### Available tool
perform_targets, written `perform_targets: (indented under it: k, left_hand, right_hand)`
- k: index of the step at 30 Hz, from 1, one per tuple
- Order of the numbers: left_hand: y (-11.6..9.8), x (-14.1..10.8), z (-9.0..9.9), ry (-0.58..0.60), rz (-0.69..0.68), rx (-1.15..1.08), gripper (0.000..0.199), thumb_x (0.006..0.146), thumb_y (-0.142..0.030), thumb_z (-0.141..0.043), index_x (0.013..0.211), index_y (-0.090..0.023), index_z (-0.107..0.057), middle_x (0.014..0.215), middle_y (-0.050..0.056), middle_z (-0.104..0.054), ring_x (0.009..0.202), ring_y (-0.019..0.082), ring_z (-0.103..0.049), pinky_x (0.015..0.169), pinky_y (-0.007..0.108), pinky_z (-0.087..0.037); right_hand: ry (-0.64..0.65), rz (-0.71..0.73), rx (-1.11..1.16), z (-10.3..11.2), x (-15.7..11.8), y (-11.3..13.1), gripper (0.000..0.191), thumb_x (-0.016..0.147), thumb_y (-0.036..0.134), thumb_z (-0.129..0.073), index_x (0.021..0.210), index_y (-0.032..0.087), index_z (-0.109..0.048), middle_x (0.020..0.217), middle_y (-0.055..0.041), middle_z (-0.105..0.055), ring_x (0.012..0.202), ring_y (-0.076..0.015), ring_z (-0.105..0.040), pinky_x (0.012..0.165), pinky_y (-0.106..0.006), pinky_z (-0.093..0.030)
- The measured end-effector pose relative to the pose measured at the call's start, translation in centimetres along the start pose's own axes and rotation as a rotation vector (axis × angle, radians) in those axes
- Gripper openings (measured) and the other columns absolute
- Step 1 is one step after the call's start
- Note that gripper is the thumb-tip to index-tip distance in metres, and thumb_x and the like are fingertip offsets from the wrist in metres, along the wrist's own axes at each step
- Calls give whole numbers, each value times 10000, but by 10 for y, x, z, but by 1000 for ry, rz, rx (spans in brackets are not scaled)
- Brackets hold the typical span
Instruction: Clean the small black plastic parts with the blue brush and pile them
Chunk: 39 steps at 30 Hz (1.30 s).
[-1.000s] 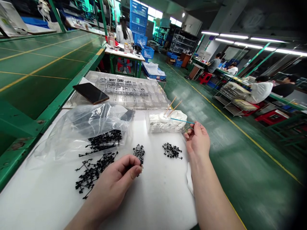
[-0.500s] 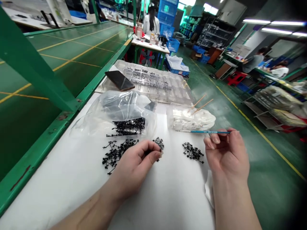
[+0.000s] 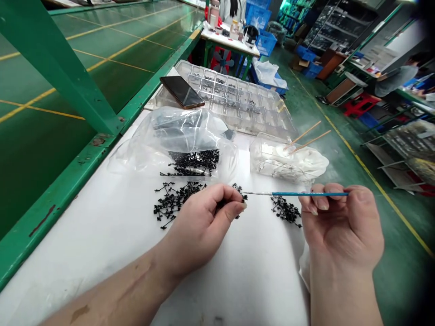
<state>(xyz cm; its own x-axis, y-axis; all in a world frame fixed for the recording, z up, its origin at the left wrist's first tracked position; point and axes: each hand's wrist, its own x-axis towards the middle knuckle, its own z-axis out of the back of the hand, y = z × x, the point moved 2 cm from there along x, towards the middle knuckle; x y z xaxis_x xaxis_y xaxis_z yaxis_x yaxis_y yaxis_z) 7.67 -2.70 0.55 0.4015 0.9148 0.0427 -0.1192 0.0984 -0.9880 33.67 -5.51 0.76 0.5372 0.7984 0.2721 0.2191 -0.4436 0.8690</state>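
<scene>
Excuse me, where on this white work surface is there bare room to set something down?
The widest bare patch of the white work surface lies between the left forearm and right forearm. A narrower strip runs beside the left forearm, along the green bench rail. Further back it is crowded: black plastic sprues, the plastic bag and the clear box sit close together.

The head-worn camera looks forward and down from just above the white table [image 3: 238, 280], close over the left hand [image 3: 200, 226] and right hand [image 3: 341, 228], facing along the table.
</scene>
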Motion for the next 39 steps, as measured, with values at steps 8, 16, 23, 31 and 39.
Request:
perform_targets:
  k: [8,16,23,31,39]
  left_hand:
    - [-2,0,1,-19,-12,-4,125,1034,-249,-623,920,-225,-667,786,-39,-655,702,135,-574,667,265,-452]
    - [-3,0,0,-24,-15,-18,117,1035,-254,-637,927,-228,-673,789,-43,-655,697,130,-567,658,262,-446]
    - [-2,0,1,-29,-6,-18,131,1040,-276,-635,923,-234,-674,787,-35,-654,705,145,-573,670,276,-448]
    - [-3,0,1,-22,-16,-15,133,1044,-264,-624,923,-233,-668,787,-34,-651,706,143,-572,671,273,-450]
    - [-1,-1,1,-33,-3,3,133,1052,-275,-618,938,-239,-678,813,-27,-667,729,151,-593,691,273,-466]
  right_hand:
    - [8,1,-3,-2,-2,2,127,882,269,-799,835,219,-692,715,20,-555,623,-146,-467,535,-295,-442]
    - [-6,-10,-11,-4,-1,2,193,826,290,-861,808,218,-682,715,24,-560,615,-137,-467,523,-287,-425]
    - [-19,-8,-42,-5,-3,3,171,840,297,-852,820,235,-694,730,28,-559,624,-132,-473,539,-286,-420]
    - [-28,0,-47,-4,-1,3,180,845,292,-844,804,228,-680,732,22,-581,623,-134,-470,542,-289,-416]
    - [-174,23,-35,5,5,4,200,802,262,-858,782,226,-662,796,6,-599,640,-132,-498,517,-299,-410]
